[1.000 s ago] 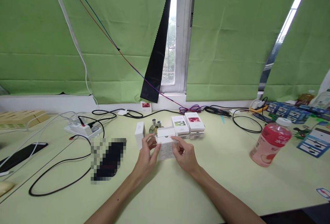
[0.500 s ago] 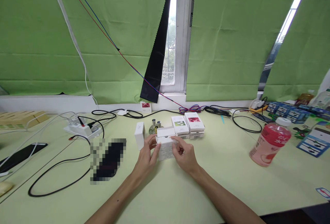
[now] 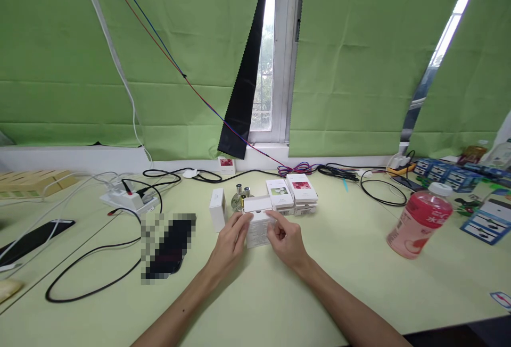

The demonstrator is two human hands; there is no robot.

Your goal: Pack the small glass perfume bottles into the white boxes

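A small white cardboard box (image 3: 258, 232) stands on the pale green table with its top flap raised at the back. My left hand (image 3: 228, 243) grips its left side, fingers at the upper left edge. On the other side my right hand (image 3: 290, 241) has its index finger on the top right edge and its other fingers curled against the side. Just behind the box are several small glass bottles (image 3: 238, 198) with silvery tops, partly hidden by the flap. A white box (image 3: 217, 209) stands upright left of them. To the right lie white boxes with a green picture (image 3: 279, 191) and a red picture (image 3: 302, 187).
A pink drink bottle (image 3: 419, 224) stands at the right. On the left are a power strip (image 3: 128, 200), a looped black cable (image 3: 85, 254) and a dark, pixelated object (image 3: 170, 248). More cables (image 3: 337, 172) run along the wall, under green blinds (image 3: 359, 70).
My left fingers have shifted up and inward onto the box's top left edge, with the thumb drawn in. The right hand and the box stay nearly the same.
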